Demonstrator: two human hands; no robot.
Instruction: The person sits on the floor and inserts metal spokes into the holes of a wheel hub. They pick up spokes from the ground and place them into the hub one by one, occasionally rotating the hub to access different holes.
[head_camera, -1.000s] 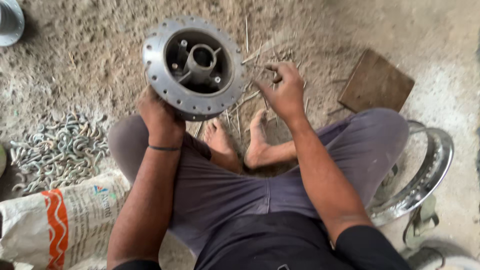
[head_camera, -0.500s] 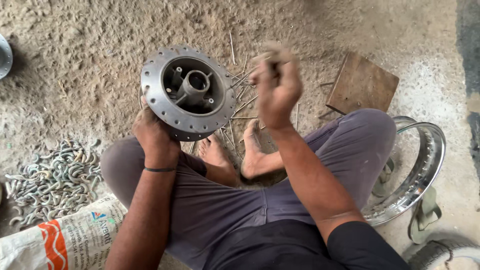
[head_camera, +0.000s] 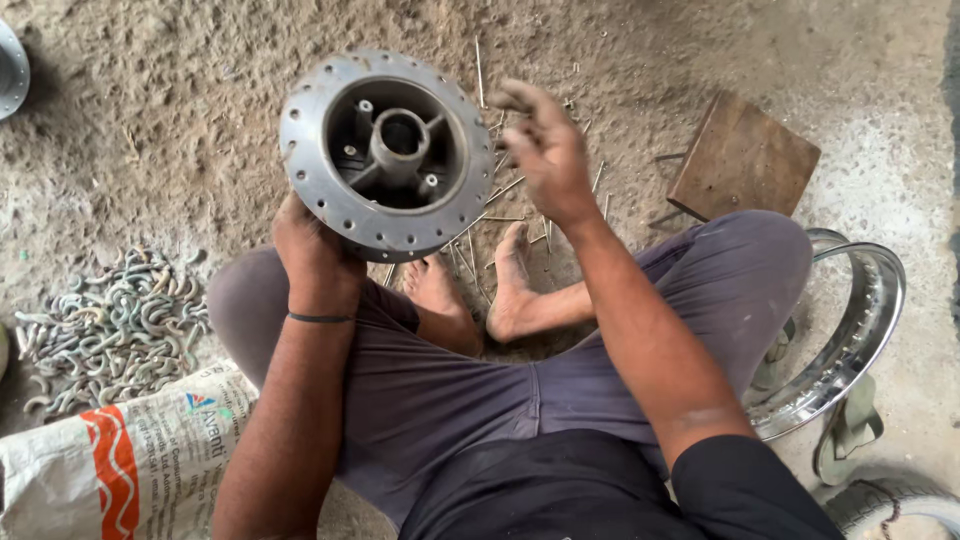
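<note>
Hub (head_camera: 388, 152) held upright by left hand (head_camera: 312, 252), gripping its near rim.
Right hand (head_camera: 545, 150) hovered open beside it, holding nothing; spokes (head_camera: 500, 200) lay beneath, so threading one seemed next.

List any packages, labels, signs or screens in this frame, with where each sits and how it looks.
Woven sack: lies on the ground at bottom left, beside the person's left arm and below a pile of metal hooks; white, bulging, with an orange wavy stripe and a small blue and red printed mark with grey lettering.
No signs, screens or other labels show.
</note>
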